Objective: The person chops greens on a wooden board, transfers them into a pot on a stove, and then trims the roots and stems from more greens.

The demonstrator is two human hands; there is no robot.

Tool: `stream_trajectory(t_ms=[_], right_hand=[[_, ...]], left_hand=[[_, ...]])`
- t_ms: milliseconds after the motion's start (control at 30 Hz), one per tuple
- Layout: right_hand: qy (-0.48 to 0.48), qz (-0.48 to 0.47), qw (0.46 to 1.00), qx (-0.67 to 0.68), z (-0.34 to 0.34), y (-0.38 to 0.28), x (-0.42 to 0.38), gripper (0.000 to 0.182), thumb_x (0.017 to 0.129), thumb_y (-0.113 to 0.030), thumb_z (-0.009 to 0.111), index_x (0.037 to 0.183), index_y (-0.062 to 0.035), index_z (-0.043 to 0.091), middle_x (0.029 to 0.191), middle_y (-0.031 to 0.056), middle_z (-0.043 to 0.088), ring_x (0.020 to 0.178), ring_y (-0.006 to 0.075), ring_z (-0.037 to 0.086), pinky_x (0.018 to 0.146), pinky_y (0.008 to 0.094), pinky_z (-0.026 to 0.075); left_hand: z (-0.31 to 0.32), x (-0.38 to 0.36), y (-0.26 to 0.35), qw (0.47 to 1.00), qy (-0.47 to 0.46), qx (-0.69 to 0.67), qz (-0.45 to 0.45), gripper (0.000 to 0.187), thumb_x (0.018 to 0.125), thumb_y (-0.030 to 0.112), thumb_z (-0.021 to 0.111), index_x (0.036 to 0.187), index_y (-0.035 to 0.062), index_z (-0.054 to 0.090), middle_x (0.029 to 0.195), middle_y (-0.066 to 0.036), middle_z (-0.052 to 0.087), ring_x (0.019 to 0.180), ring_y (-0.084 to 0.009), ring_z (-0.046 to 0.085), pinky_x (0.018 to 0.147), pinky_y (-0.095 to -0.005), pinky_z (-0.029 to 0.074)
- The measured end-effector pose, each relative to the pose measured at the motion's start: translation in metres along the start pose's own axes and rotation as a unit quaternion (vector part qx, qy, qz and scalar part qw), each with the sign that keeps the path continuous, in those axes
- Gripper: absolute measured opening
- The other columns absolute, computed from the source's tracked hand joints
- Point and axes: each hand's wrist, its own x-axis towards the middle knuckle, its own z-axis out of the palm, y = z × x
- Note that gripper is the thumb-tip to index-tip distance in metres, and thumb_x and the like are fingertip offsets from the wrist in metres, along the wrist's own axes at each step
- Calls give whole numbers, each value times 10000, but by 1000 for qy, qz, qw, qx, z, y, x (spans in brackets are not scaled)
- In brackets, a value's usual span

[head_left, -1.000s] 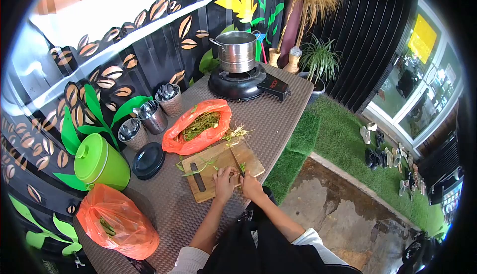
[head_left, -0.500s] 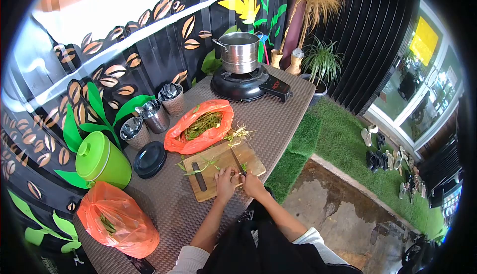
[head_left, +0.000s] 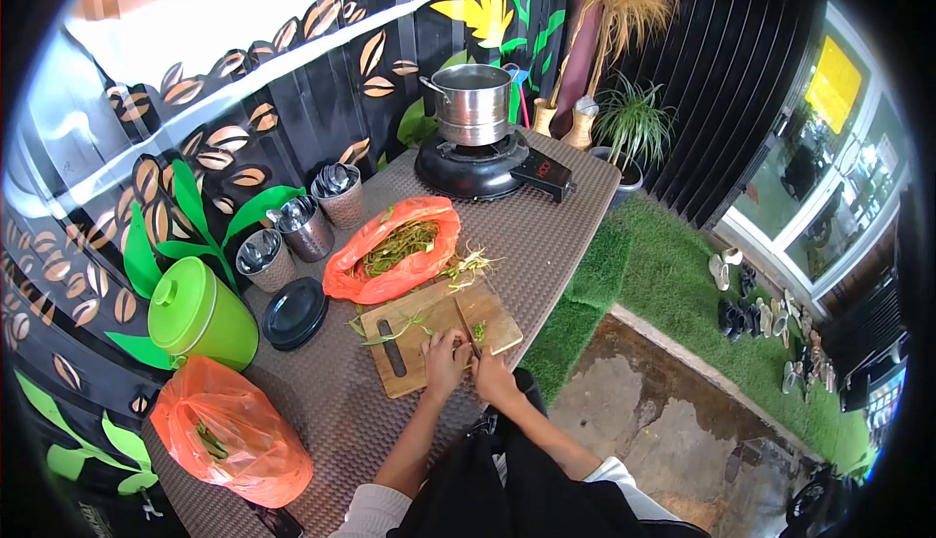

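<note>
A wooden cutting board (head_left: pixel 436 301) with a dark handle slot lies near the table's right edge. My right hand (head_left: pixel 495 379) is closed round the handle of a knife (head_left: pixel 464 316), its blade pointing away from me over the board. Close beside the blade, my left hand (head_left: pixel 445 357) presses down on the board with bent fingers; what they pinch is hidden. Small chopped green pieces (head_left: pixel 479 330) sit just right of the blade. Loose green stems (head_left: pixel 414 322) lie near the slot. Behind the board, an open orange plastic bag (head_left: pixel 366 288) holds long green stems, with pale root ends (head_left: pixel 472 263) beside it.
A steel pot (head_left: pixel 471 109) stands on a black portable stove (head_left: pixel 458 175) at the table's far end. Along the left are cutlery cups (head_left: pixel 304 230), dark stacked plates (head_left: pixel 294 313), a green lidded bucket (head_left: pixel 205 314) and a second orange bag (head_left: pixel 234 436). Shoes (head_left: pixel 741 314) lie beyond the table.
My right hand and the knife have shifted slightly down and left, closer to my left hand. More of the chopped green pieces shows right of the blade.
</note>
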Motion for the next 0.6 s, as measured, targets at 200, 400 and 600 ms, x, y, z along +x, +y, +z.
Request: stream_trajectory(t_ms=[200, 400, 600], right_hand=[[-14, -2, 1000, 5, 3, 9, 21, 381, 935, -311, 447, 1070, 45, 420, 879, 340, 596, 839, 497, 595, 732, 532, 492], [-14, 14, 1000, -5, 1, -5, -3, 376, 940, -314, 436, 1056, 43, 420, 875, 336, 601, 846, 483, 601, 740, 535, 488], [-25, 8, 1000, -3, 4, 2, 17, 378, 938, -313, 439, 1075, 37, 401, 939, 354, 583, 858, 485, 598, 742, 537, 488]], left_hand=[[-1, -2, -1, 1000, 5, 2, 15, 95, 804, 127, 624, 869, 89, 566, 834, -49, 613, 872, -251, 539, 770, -385, 332], [-3, -3, -6, 999, -18, -46, -3, 125, 784, 123, 652, 874, 78, 579, 830, -58, 619, 861, -234, 573, 819, -374, 357], [-2, -1, -11, 997, -13, -70, -15, 130, 775, 96, 662, 861, 67, 570, 820, -60, 613, 800, -231, 586, 812, -360, 377]])
